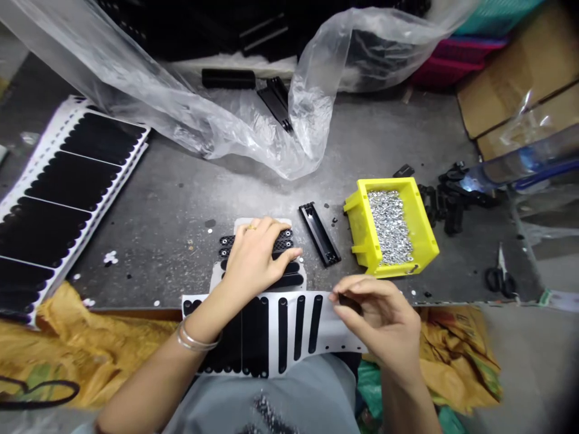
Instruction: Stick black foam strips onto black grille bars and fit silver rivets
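A grey shirt (217,401) sits closest, then a white sheet (337,325) bearing black strips (299,328). The right hand's (384,313) closed grip pinches a dark piece (351,304); the left hand (253,256), loosely spread, rests across patterned black bars (283,245) on the worktop (158,241). Farther off stands a yellow bin (420,226).

The long rounded adhesive strips (298,328) are solid black on a glossy white backing sheet (337,330). A small flat strip (351,304) is dark, nearly black. The slim plastic bars (281,245) are black with a crosshatched pattern and silvery dots near their ends. A long channel-shaped plastic piece (319,235) is plain black. The boxy plastic bin (367,236) is bright yellow, its tiny metal pieces (389,229) glittering silver. Pale specks dot the dark grey tabletop (172,211). The layered paper sheets (88,175) alternate scallop-edged black panels with thin white lines.
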A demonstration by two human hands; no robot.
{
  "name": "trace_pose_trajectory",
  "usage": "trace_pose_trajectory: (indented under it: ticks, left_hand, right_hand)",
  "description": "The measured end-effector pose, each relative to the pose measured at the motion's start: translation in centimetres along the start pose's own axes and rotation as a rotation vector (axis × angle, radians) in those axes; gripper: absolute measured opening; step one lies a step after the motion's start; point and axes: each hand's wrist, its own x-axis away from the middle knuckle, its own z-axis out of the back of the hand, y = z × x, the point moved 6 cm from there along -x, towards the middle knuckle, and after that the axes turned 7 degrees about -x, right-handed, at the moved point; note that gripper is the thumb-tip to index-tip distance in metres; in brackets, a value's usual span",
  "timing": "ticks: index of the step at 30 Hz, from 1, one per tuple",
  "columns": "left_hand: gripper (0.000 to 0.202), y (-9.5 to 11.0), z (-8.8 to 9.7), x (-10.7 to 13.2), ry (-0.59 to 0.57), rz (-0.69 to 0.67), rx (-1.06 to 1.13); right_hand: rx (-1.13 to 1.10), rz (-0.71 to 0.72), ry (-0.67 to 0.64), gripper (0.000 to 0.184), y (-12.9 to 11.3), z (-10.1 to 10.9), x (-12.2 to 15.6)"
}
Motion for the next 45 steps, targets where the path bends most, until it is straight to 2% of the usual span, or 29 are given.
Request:
trace_pose_trajectory:
  ticks: [2, 4, 6, 8, 10, 13, 17, 26, 28, 30, 33, 35, 37, 42, 44, 45]
  left_hand:
    - [0.037, 0.4, 1.1, 0.4, 0.062, -0.04, 0.056]
    - [0.037, -0.4, 3.3, 1.5, 0.198, -0.021, 0.131]
    - [0.03, -3.0, 5.7, 3.3, 0.357, 0.129, 0.187]
    - [0.018, -6.5, 7.1, 5.5, 0.429, 0.337, 0.191]
    - [0.014, -9.3, 7.1, 7.2, 0.37, 0.442, 0.169]
    - [0.015, -11.0, 5.3, 8.5, 0.225, 0.434, 0.196]
    - [0.015, -10.6, 3.7, 8.5, 0.198, 0.426, 0.294]
    - [0.016, -10.4, 3.7, 7.5, 0.18, 0.419, 0.325]
    - [0.018, -10.5, 3.6, 7.3, 0.169, 0.422, 0.325]
    - [0.018, -10.6, 3.4, 7.2, 0.156, 0.42, 0.329]
    - [0.018, -10.7, 3.4, 7.2, 0.153, 0.406, 0.324]
    - [0.019, -10.8, 3.5, 7.3, 0.164, 0.391, 0.309]
    - [0.02, -10.9, 3.5, 7.2, 0.175, 0.377, 0.291]
    - [0.023, -11.1, 3.6, 6.8, 0.161, 0.364, 0.245]
    - [0.023, -10.9, 3.7, 7.2, 0.146, 0.363, 0.217]
    - [0.022, -10.8, 3.8, 7.7, 0.138, 0.377, 0.206]
  right_hand:
    - [0.124, 0.082, -0.007, 0.022, -0.6, -1.5, -2.1]
    - [0.268, 0.169, -0.088, 0.016, -0.8, -4.2, -4.5]
    - [0.369, 0.265, -0.226, 0.015, -0.7, -7.7, -6.5]
    - [0.443, 0.36, -0.397, 0.016, -0.1, -11.4, -7.6]
    - [0.504, 0.425, -0.535, 0.018, 0.7, -14.3, -8.0]
    - [0.531, 0.429, -0.632, 0.019, 1.6, -16.1, -8.2]
    - [0.521, 0.418, -0.63, 0.018, 1.5, -15.9, -8.5]
    - [0.577, 0.397, -0.652, 0.019, 1.2, -15.9, -8.4]
    - [0.602, 0.367, -0.638, 0.019, 0.8, -14.7, -8.4]
    - [0.607, 0.283, -0.572, 0.019, 0.6, -12.5, -8.7]
    - [0.541, 0.146, -0.445, 0.014, 0.9, -9.1, -9.3]
    - [0.475, 0.127, -0.41, 0.011, 1.4, -7.8, -9.4]
    - [0.431, 0.147, -0.407, 0.011, 2.0, -7.4, -9.4]
    - [0.393, 0.191, -0.461, 0.013, 2.8, -8.1, -9.7]
    - [0.465, 0.261, -0.411, 0.014, 2.0, -7.8, -9.5]
    - [0.522, 0.298, -0.336, 0.016, 1.3, -7.2, -9.3]
